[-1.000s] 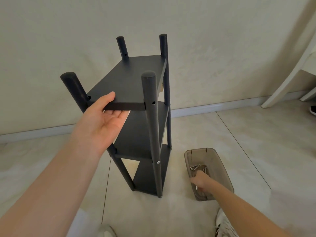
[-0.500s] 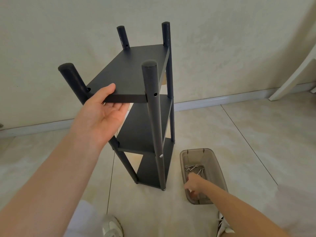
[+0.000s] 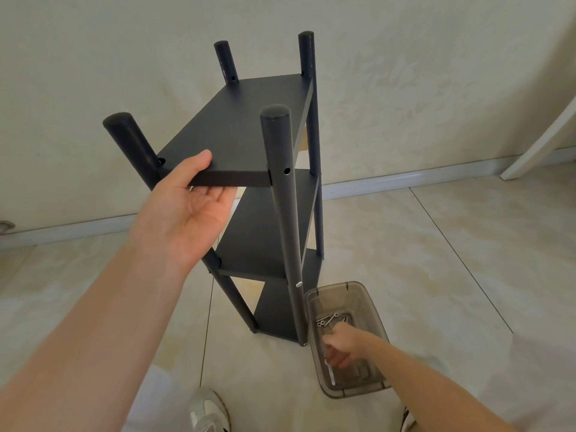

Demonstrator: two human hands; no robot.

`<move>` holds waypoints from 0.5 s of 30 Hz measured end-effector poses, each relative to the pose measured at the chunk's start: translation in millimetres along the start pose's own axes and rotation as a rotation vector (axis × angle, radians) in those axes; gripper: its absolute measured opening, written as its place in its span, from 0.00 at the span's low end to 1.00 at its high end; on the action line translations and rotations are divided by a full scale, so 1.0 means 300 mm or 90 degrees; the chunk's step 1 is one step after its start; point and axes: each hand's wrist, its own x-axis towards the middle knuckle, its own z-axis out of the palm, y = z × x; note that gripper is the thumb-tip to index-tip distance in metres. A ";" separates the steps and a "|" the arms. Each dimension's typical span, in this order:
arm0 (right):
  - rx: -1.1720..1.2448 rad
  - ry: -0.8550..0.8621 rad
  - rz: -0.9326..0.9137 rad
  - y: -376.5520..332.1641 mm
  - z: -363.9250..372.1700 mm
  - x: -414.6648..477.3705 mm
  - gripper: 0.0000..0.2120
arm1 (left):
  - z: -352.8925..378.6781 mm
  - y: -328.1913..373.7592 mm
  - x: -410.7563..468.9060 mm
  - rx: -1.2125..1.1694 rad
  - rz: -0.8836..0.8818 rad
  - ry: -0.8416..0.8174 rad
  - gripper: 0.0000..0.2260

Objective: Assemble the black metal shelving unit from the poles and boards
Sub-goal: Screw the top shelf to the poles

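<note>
Head view: left hand (image 3: 187, 213) pinches the top board (image 3: 246, 129); right hand (image 3: 343, 346) in the bin (image 3: 338, 285), fingers' grip unclear.

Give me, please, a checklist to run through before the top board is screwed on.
1. Left hand grips top board: ok.
2. Board edge level with front pole hole: ok.
3. Screw in that hole: not ok, empty.
4. Screws in bin: ok.
5. Right hand holds a screw: cannot tell.
6. Middle board screw fitted: ok.
</note>
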 end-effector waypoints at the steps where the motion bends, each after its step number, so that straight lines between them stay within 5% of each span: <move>1: -0.039 0.033 -0.005 0.007 -0.013 0.013 0.10 | -0.002 0.001 0.000 0.000 0.000 -0.002 0.06; 10: -0.188 0.131 -0.027 0.065 -0.041 0.135 0.23 | -0.004 0.002 0.006 0.003 0.020 -0.018 0.10; 15: -0.193 0.145 -0.047 0.073 -0.041 0.184 0.18 | 0.005 -0.007 0.003 0.007 0.018 -0.011 0.09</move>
